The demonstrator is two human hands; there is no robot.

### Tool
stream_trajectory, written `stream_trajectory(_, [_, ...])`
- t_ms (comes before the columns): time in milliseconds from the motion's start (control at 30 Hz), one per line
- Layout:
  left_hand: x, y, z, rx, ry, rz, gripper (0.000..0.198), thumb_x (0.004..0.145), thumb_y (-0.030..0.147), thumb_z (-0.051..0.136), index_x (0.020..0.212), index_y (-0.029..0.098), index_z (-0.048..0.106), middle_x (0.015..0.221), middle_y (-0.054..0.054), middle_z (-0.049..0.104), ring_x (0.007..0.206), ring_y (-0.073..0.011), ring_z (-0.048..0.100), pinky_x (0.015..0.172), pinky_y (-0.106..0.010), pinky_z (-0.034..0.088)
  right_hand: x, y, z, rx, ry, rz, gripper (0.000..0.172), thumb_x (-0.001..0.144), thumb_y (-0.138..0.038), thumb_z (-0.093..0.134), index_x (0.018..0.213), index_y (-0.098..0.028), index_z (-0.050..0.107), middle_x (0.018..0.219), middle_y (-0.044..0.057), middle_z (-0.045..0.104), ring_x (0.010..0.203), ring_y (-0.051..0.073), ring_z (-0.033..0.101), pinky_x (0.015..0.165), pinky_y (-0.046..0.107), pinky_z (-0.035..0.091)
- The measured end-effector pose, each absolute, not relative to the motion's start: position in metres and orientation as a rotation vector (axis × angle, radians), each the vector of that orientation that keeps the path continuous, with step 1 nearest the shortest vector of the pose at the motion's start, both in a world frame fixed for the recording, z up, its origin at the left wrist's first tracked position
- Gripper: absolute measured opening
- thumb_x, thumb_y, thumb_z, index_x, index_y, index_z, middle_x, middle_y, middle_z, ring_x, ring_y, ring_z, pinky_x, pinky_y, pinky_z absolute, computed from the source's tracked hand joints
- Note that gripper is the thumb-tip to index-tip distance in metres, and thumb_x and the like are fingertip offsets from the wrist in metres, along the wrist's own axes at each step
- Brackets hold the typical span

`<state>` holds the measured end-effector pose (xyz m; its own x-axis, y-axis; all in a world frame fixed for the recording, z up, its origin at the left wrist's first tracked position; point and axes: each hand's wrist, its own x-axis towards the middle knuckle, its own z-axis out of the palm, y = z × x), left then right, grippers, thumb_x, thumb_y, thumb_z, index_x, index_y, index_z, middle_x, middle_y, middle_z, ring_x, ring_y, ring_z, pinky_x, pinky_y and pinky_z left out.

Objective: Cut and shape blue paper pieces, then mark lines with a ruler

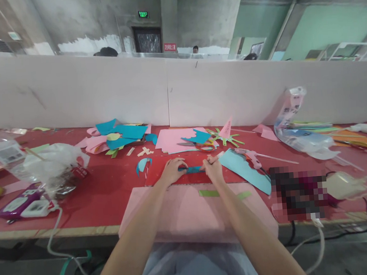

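Both my arms reach forward over a pink sheet (183,213) hanging off the table's front edge. My left hand (172,171) and my right hand (212,168) pinch the two ends of a small blue paper strip (191,169), held over a dark red sheet (174,178). The fingers of both hands are closed on the strip. A light blue sheet (245,170) lies just right of my right hand. Red-handled scissors (197,145) rest beyond my hands on pink paper (171,139).
Blue and pink paper scraps (119,134) lie at the back left, green cut-outs (228,139) in the middle. A glue gun (250,155) lies at the right. Plastic bags (53,162) sit left and a plastic packet (293,124) right. A white partition (167,88) backs the red table (108,190).
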<state>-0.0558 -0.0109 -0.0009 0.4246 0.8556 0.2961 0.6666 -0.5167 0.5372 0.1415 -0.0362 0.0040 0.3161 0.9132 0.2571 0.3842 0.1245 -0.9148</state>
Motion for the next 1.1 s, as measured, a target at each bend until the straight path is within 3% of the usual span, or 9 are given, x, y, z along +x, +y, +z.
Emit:
stream_trajectory(167, [-0.057,-0.011,0.0,2.334,1.307,0.761,0.013,0.079,0.024,0.061,0.091,0.028,0.066,0.124,0.001,0.058,0.121,-0.0205,0.048,0.109,-0.042,0.028,0.155,-0.032,0.004,-1.347,-1.077,0.491,0.026,0.08,-0.042,0.048,0.062,-0.023,0.046,0.045,-0.001,0.057,0.051,0.018,0.06,0.056,0.027,0.046])
stream_trajectory(333, [-0.057,-0.01,-0.002,2.333,1.282,0.799,0.018,0.078,0.024,0.062,0.095,0.027,0.065,0.123,0.0,0.059,0.121,-0.0203,0.049,0.108,-0.04,0.03,0.159,-0.03,-0.003,-1.338,-1.112,0.244,0.039,0.084,-0.054,0.044,0.09,-0.018,0.059,0.083,0.008,0.069,0.075,0.02,0.063,0.073,0.032,0.048])
stream_trajectory(533, [-0.057,-0.009,-0.004,2.327,1.291,0.807,0.026,0.078,0.023,0.061,0.104,0.026,0.063,0.123,-0.001,0.06,0.121,-0.02,0.048,0.109,-0.039,0.029,0.156,-0.031,-0.009,-1.333,-1.401,0.252,0.035,0.087,-0.047,0.042,0.097,-0.019,0.06,0.091,0.009,0.068,0.083,0.022,0.064,0.076,0.032,0.048])
stream_trajectory(700, [-0.056,-0.009,-0.003,2.334,1.296,0.807,0.024,0.078,0.023,0.061,0.101,0.026,0.064,0.122,-0.001,0.06,0.122,-0.0208,0.048,0.109,-0.041,0.029,0.156,-0.031,-0.008,-1.26,-1.519,0.278,0.024,0.08,-0.031,0.047,0.098,-0.02,0.058,0.1,0.01,0.068,0.091,0.022,0.064,0.08,0.034,0.048])
stream_trajectory(800, [-0.056,-0.01,-0.002,2.334,1.293,0.822,0.023,0.078,0.023,0.06,0.101,0.026,0.064,0.121,-0.001,0.06,0.121,-0.0211,0.049,0.109,-0.041,0.029,0.156,-0.03,-0.009,-1.2,-1.555,0.349,0.028,0.075,-0.022,0.045,0.101,-0.02,0.055,0.101,0.01,0.068,0.093,0.021,0.065,0.079,0.033,0.049])
stream_trajectory(1100, [-0.057,-0.008,-0.002,2.328,1.303,0.825,0.019,0.079,0.02,0.059,0.096,0.026,0.066,0.123,-0.002,0.06,0.119,-0.0206,0.051,0.108,-0.041,0.031,0.152,-0.033,-0.005,-1.219,-1.625,0.348,0.028,0.072,-0.021,0.045,0.097,-0.02,0.057,0.095,0.007,0.068,0.084,0.02,0.065,0.075,0.03,0.048])
